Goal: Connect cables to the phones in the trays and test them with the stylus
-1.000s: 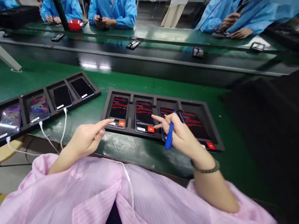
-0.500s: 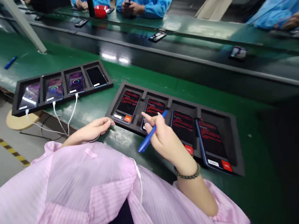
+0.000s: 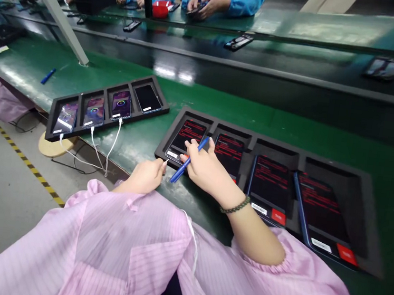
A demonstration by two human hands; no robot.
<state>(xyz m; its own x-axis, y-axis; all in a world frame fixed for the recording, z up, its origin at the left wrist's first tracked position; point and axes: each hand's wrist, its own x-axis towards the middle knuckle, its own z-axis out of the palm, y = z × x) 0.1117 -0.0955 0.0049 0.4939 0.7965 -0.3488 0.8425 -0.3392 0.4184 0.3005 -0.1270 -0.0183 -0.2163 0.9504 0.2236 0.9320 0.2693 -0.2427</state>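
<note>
Fingers of the right hand [image 3: 206, 168] grip a slim blue pen [image 3: 188, 160]; left hand [image 3: 147, 176] pinches a thin white plug [image 3: 165, 162].

I see the right hand [image 3: 208, 170] gripping a blue pen [image 3: 188, 160] slantwise, its fingers [image 3: 185, 158] over the lower edge of the leftmost phone [image 3: 186, 135] in a black four-slot tray [image 3: 367, 221] on the green table [image 3: 223, 107]; all four phones there show red text on dark screens. My left hand [image 3: 146, 177] lies curled at the table's near edge just beside the tray's corner, pinching a small white thing I cannot make out. Further left, a second tray [image 3: 51, 117] holds four more phones, three with white cables [image 3: 113, 144] plugged in, and a blue marker [image 3: 48, 76] lies well apart beyond it.
</note>
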